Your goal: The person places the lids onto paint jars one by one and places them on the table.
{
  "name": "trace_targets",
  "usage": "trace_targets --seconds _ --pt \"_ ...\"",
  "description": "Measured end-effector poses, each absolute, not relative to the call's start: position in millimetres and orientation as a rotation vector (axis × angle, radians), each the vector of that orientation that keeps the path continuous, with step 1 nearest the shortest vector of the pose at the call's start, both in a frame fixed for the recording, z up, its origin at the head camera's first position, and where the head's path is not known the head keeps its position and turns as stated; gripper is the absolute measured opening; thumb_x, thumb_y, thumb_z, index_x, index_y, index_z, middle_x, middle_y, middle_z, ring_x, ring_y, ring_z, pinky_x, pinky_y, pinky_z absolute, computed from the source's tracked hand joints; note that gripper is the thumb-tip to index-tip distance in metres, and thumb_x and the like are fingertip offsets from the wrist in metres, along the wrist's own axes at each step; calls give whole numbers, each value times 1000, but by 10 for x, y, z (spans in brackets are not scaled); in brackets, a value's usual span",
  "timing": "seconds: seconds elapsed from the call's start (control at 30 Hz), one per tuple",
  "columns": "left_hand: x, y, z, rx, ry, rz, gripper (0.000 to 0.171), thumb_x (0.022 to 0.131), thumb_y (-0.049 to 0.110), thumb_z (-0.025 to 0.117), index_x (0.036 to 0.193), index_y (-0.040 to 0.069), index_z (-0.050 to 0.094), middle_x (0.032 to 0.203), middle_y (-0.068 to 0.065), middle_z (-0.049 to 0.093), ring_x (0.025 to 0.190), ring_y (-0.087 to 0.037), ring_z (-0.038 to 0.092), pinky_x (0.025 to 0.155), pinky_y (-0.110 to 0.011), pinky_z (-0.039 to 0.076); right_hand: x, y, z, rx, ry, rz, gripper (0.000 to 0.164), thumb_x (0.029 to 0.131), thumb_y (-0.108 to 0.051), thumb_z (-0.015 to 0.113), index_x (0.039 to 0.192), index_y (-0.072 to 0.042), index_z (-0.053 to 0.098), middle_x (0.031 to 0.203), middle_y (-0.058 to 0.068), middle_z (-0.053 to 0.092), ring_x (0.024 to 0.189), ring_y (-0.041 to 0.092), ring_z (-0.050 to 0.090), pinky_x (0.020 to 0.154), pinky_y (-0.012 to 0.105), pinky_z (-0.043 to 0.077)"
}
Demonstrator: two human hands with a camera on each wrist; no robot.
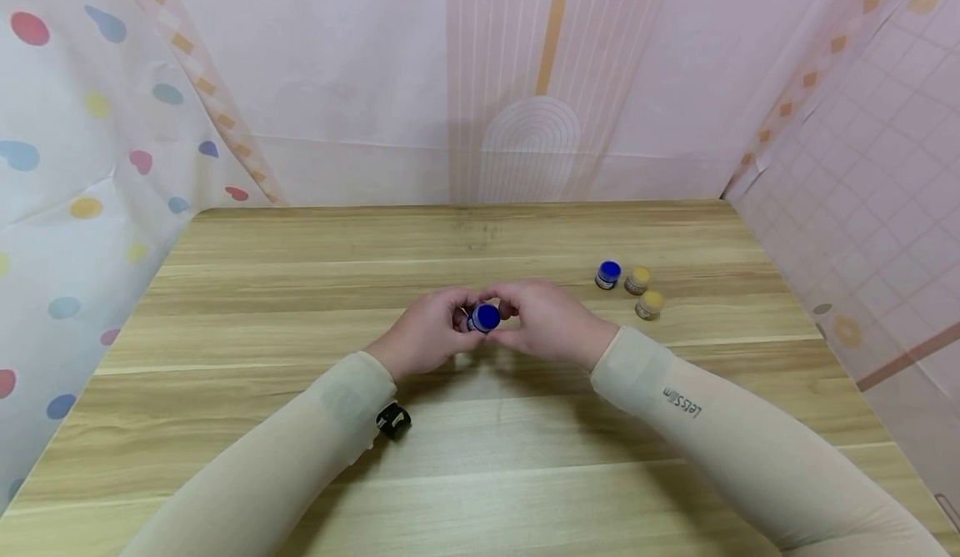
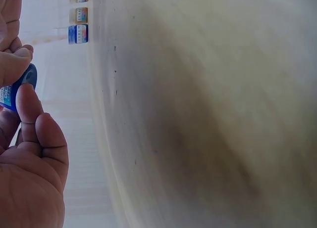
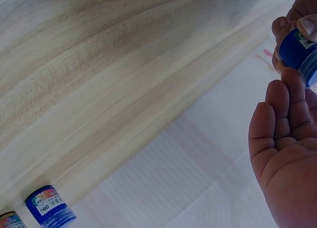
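Note:
A small blue paint jar [image 1: 486,317] is held between both hands over the middle of the table, its blue round end facing up toward the head view. My left hand [image 1: 431,332] grips its left side with thumb and fingers. From the other side, my right hand [image 1: 551,323] pinches it with thumb and index finger, the palm apart from it. The right wrist view shows the jar's label and clear rim [image 3: 299,52], with the right hand's other fingers [image 3: 275,97] fairly straight. Part of the jar is hidden behind fingers in the left wrist view [image 2: 7,95].
To the right on the wooden table [image 1: 480,490] stand another blue jar [image 1: 608,274] and two yellow jars, one behind [image 1: 637,279] and one in front [image 1: 649,304]. A black device [image 1: 393,421] sits at the left cuff. Patterned cloth [image 1: 337,82] hangs around the table.

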State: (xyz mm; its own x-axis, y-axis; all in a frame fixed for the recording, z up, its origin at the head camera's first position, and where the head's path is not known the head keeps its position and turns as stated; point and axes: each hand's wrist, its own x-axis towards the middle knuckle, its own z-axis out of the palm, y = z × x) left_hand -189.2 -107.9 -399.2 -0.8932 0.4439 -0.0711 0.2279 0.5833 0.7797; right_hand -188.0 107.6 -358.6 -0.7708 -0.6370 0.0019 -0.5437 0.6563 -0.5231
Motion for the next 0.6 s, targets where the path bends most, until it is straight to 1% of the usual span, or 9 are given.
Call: trace_targets --seconds 0.07,0.17,0.3,0.47,0.6 --pt "-1888 -1081 -3981 552 2559 1202 24 91 13 81 111 9 68 99 -5 68 84 -16 64 74 -30 56 -1877 1077 -3581 -994 2690 -766 46 94 -21 81 137 -14 67 113 1 77 102 18 73 94 36 58" --pt "-1884 -1084 -3973 563 2562 1207 25 91 13 81 112 8 68 100 -5 68 85 -17 64 76 -31 56 -1875 1078 -3581 -1016 2679 -778 46 94 -18 80 138 -13 66 121 3 76 107 17 73 99 37 58" --pt "-1881 -1084 -3969 569 2566 1212 26 91 12 82 113 9 69 100 -5 68 85 -16 64 76 -30 56 -1874 1078 -3581 -1023 2667 -791 44 94 -16 79 137 -13 67 125 2 76 110 16 73 101 37 57" --pt "-1878 -1084 -3969 560 2566 1207 27 91 12 81 114 9 68 99 -5 68 84 -17 64 74 -30 56 -1874 1075 -3576 -1011 2671 -784 42 95 -16 78 136 -13 68 124 2 76 109 15 72 99 36 57" --pt "-1875 -1073 -3957 562 2567 1209 27 91 11 81 115 8 69 100 -5 68 84 -16 63 74 -29 56 -1873 1066 -3568 -971 2692 -767 38 96 -21 79 132 -12 70 110 1 76 97 15 70 88 33 58"
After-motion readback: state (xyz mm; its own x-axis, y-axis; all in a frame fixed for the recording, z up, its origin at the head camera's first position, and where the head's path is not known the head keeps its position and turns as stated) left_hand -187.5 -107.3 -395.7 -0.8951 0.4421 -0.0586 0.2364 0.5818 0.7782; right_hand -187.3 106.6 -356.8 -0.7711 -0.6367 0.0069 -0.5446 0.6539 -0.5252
